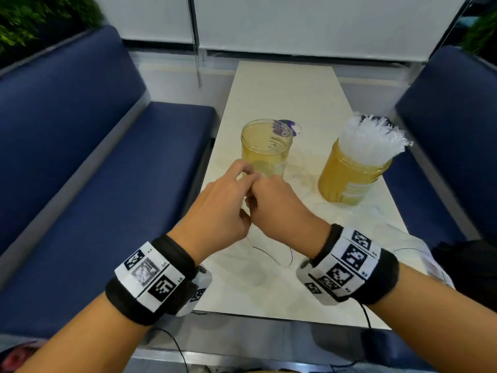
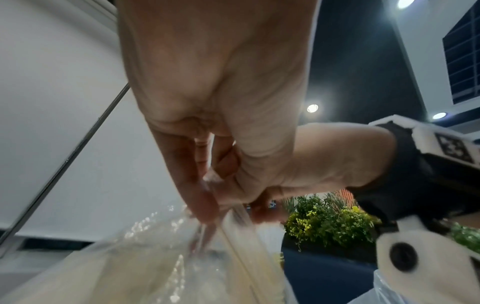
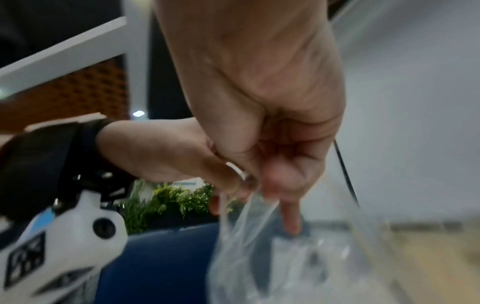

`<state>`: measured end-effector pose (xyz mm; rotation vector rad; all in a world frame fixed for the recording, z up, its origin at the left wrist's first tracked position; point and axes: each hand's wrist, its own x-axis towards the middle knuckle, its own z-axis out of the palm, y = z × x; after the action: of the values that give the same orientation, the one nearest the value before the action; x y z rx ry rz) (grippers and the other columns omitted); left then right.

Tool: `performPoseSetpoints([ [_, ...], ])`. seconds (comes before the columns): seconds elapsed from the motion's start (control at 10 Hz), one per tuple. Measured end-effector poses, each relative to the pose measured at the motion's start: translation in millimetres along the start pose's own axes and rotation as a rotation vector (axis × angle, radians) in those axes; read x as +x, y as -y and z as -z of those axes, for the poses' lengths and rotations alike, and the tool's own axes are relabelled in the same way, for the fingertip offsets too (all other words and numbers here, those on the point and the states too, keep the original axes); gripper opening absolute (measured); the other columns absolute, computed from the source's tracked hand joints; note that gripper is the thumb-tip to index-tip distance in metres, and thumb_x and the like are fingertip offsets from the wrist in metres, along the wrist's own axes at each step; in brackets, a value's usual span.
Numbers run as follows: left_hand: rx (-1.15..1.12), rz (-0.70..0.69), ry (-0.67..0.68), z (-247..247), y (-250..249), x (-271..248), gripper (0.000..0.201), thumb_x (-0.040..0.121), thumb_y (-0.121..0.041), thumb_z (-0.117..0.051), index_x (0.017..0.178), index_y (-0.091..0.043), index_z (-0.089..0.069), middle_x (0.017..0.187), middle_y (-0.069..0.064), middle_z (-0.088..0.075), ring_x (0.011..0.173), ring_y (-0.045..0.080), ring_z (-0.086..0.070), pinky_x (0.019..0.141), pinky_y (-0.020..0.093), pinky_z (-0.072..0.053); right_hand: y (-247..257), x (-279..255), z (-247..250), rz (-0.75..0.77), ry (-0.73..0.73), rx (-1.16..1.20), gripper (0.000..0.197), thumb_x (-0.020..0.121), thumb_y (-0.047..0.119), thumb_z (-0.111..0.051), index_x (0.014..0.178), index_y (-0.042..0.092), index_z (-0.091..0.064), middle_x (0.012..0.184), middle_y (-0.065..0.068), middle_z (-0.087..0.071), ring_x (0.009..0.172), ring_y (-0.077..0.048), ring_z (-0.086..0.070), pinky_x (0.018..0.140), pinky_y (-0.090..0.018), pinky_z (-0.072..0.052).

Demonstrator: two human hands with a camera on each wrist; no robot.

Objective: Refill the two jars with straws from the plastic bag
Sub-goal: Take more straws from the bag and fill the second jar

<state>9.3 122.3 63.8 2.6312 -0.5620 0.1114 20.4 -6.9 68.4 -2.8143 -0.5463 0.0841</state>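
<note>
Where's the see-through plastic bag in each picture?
Head: mostly hidden, just a sliver of bag between the left hand and right hand, in front of the empty jar.
Left wrist: bottom middle, under the fingers.
Right wrist: bottom right, hanging from the fingers.
Shared landmark: both hands pinching it together.

Hidden behind the left hand (image 1: 219, 208) and right hand (image 1: 279, 208) in the head view: the pinched part of the clear plastic bag (image 2: 161, 265), plus the lower front of the near jar (image 1: 266, 148). Blurred in both wrist views: the bag's contents, not tellable as straws. Cut off by the right wrist view's bottom edge: the bag's lower part. Partly covered by the near jar: a small purple and white thing (image 1: 289, 127) on the table (image 1: 282, 84), too small to identify. Buried inside the 2nd jar (image 1: 349, 176): the lower ends of the straws (image 1: 371, 138).
</note>
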Motion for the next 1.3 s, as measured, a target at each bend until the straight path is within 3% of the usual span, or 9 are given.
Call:
performPoseSetpoints([
  [0.1,0.088,-0.021,0.022,-4,-3,1,0.061,0.075,-0.001,-0.068,0.132,-0.02,-0.058,0.137,-0.014,-0.042,0.066,0.017,-0.053,0.061,0.038,-0.055,-8,7,-12,-0.019,0.103,0.145,0.024,0.099,0.013,-0.053,0.114,-0.003,-0.064,0.106,-0.02,-0.067,0.099,-0.035,-0.064,0.072,-0.031,-0.039],
  [0.3,0.063,-0.095,0.045,-15,-9,-3,0.066,0.077,-0.002,-0.062,0.139,-0.023,-0.053,0.139,-0.015,-0.042,0.064,0.014,-0.044,0.057,0.026,-0.038,-23,18,-38,-0.161,0.34,-0.078,0.038,0.097,0.024,-0.055,0.13,0.005,-0.055,0.125,-0.014,-0.063,0.113,-0.033,-0.062,0.088,-0.038,-0.048],
  [0.5,0.068,-0.114,0.089,-26,-7,-5,0.065,0.079,-0.003,-0.062,0.14,-0.022,-0.05,0.142,-0.016,-0.036,0.065,0.014,-0.046,0.055,0.028,-0.041,-25,19,-47,-0.136,0.389,-0.093,0.04,0.099,0.016,-0.057,0.135,0.0,-0.054,0.137,-0.021,-0.055,0.126,-0.037,-0.054,0.1,-0.043,-0.043],
  [0.6,0.087,-0.098,0.078,-28,-5,-4,0.064,0.079,-0.004,-0.064,0.139,-0.022,-0.05,0.142,-0.015,-0.035,0.065,0.015,-0.046,0.055,0.028,-0.042,-22,17,-38,-0.13,0.369,-0.234,0.036,0.101,0.014,-0.048,0.135,0.002,-0.049,0.135,-0.016,-0.055,0.122,-0.029,-0.057,0.096,-0.034,-0.044],
  [0.8,0.118,-0.06,0.083,-29,-4,1,0.073,0.077,-0.019,-0.076,0.142,-0.025,-0.044,0.144,-0.015,-0.031,0.072,0.018,-0.052,0.059,0.029,-0.047,-27,7,-10,-0.24,0.442,-0.043,0.042,0.097,0.013,-0.053,0.138,0.01,-0.045,0.084,-0.007,-0.063,0.056,-0.021,-0.06,0.065,-0.031,-0.058],
  [1.0,0.134,-0.065,0.005,-37,-1,5,0.101,0.056,-0.069,-0.083,0.14,-0.027,-0.047,0.14,-0.014,-0.039,0.11,0.012,-0.052,0.077,0.03,-0.053,-31,-10,50,-0.269,0.515,0.062,0.051,0.093,0.016,-0.062,0.141,0.025,-0.048,0.073,-0.004,-0.064,0.044,-0.012,-0.06,0.051,-0.023,-0.056],
  [1.1,0.198,-0.062,-0.088,-41,-4,11,0.093,0.057,-0.08,-0.073,0.131,-0.027,-0.057,0.13,-0.012,-0.051,0.107,0.014,-0.048,0.08,0.029,-0.044,-25,-18,77,-0.219,0.477,0.01,0.041,0.088,0.019,-0.065,0.128,0.024,-0.059,0.08,-0.008,-0.074,0.054,-0.019,-0.07,0.047,-0.022,-0.053],
  [1.2,0.128,-0.1,-0.243,-48,-6,18,0.065,0.068,-0.071,-0.068,0.107,-0.02,-0.069,0.108,-0.008,-0.062,0.091,0.015,-0.051,0.068,0.029,-0.043,-19,-25,94,-0.149,0.424,-0.024,0.033,0.082,0.029,-0.071,0.115,0.025,-0.067,0.082,-0.004,-0.076,0.067,-0.017,-0.075,0.053,-0.023,-0.054],
  [1.3,0.051,-0.044,-0.353,-51,-6,24,0.04,0.068,-0.05,-0.07,0.091,-0.018,-0.068,0.09,-0.009,-0.062,0.08,0.013,-0.051,0.06,0.02,-0.028,-19,-24,106,-0.137,0.314,0.21,0.038,0.073,0.045,-0.082,0.105,0.033,-0.065,0.072,0.002,-0.074,0.053,-0.009,-0.07,0.053,-0.023,-0.056],
])
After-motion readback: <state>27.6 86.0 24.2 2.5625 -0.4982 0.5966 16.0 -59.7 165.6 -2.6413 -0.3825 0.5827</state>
